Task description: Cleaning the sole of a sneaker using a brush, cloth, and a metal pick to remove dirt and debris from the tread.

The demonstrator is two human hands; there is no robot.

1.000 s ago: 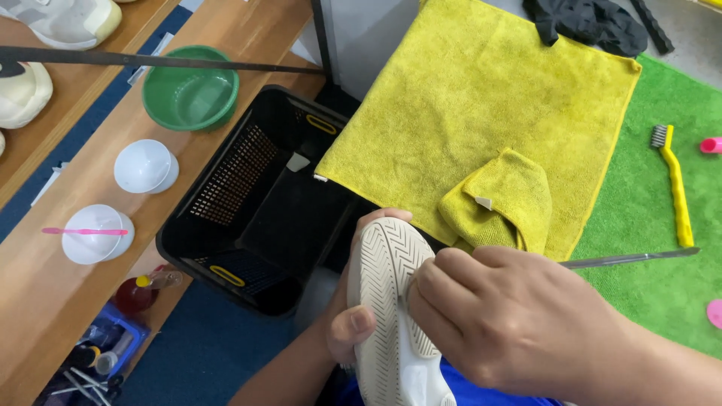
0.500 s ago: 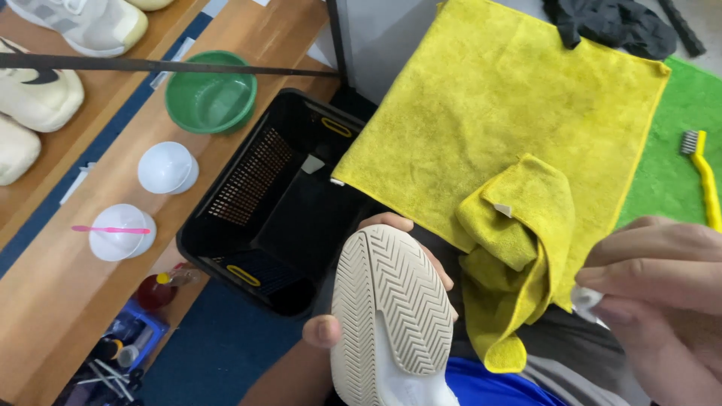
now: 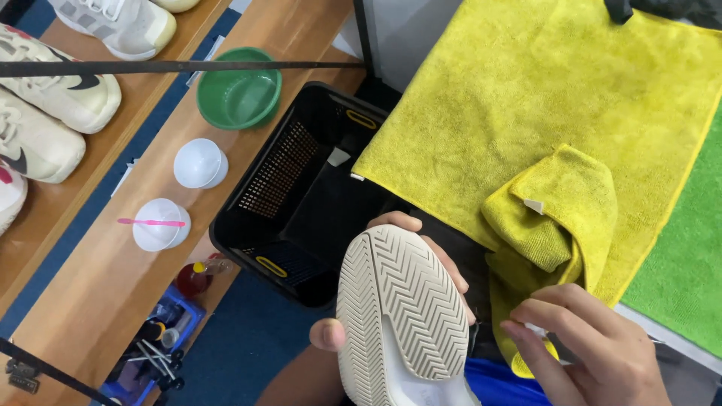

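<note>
One white shoe [image 3: 402, 316] sits sole-up in the left hand [image 3: 391, 301], fingers wrapped round it, above a black basket [image 3: 293, 188]. Right hand [image 3: 594, 353] pinches the small yellow cloth [image 3: 549, 225] lying on a larger yellow towel [image 3: 541, 90].

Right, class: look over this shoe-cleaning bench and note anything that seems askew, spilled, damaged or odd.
Nothing is spilled or broken. The small crumpled yellow microfibre cloth droops off the edge of the large flat yellow towel, beside the white herringbone-soled shoe, which the left hand holds sole-up. The right hand hovers nearby.
</note>
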